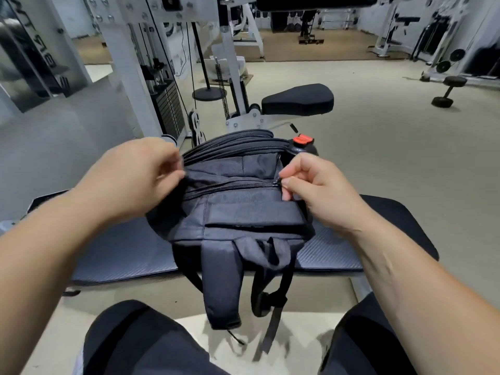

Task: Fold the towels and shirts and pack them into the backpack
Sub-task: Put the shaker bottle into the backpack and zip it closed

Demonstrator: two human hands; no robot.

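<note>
Fingers of the left hand [135,177] pinch the soft cloth at the left end of the zipper [232,188], backpack [243,215] sitting mid bench [121,253], and the right hand [316,185] pinches the zipper's right end. Looks floppy and light, so I'd hold the cloth taut beside the zipper or it'll bunch.

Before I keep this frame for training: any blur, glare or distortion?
Head view: wide-angle distortion bows the bench and stretches the forearms; backpack, left hand and right hand are fairly sharp; far machines look soft; light even, no harsh glare.
</note>
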